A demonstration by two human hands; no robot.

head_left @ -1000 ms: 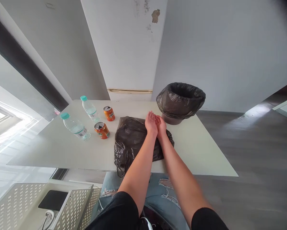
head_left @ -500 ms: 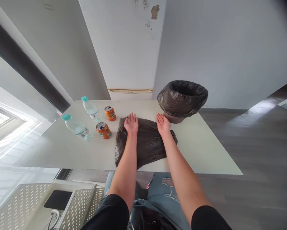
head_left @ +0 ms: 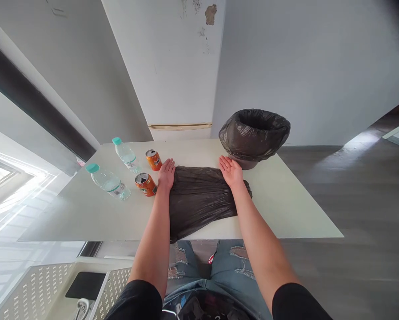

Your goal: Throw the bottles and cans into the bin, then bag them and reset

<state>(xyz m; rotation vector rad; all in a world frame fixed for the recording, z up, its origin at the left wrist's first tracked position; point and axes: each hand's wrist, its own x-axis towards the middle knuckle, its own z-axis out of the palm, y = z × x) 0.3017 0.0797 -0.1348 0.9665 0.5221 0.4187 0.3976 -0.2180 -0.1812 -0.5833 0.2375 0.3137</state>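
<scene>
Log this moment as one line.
left hand: open, palm up, near orange cans | right hand: open, palm up, near lined bin | black bag: spread on table

Bag [head_left: 199, 195] on table [head_left: 286, 213], between left hand [head_left: 166, 174] and right hand [head_left: 231, 171]; left edge along left hand, right end showing past right wrist
Lined bin [head_left: 254, 138] on table, just beyond right hand, slightly right
Near can [head_left: 146, 185] just left of left wrist; far can [head_left: 153, 160] just left of left fingertips
Near bottle [head_left: 109, 183], far bottle [head_left: 126, 154] farther left of left hand, past cans
Refrigerator [head_left: 173, 66] beyond both hands, behind table
</scene>
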